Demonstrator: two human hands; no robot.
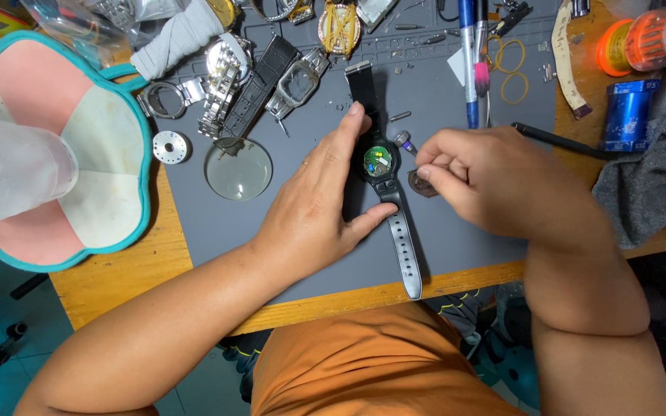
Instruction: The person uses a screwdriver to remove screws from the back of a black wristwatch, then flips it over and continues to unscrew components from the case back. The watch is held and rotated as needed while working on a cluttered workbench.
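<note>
A black wristwatch (380,160) lies face down on the grey work mat (456,239), its back off and the green movement showing. My left hand (324,202) lies flat beside it, thumb and fingers pinning the black strap (405,254) and case. My right hand (481,177) is closed around a small screwdriver (404,141), whose tip points at the open case. A round dark case back (422,185) lies on the mat just under my right fingers.
A magnifying lens (238,168), several watches and bands (264,81), a small metal disc (170,146), pens (469,62), rubber bands (513,86), a blue can (629,114), an orange spool (641,42), a grey cloth (657,181) and a pink-and-teal fan (63,154) surround the mat.
</note>
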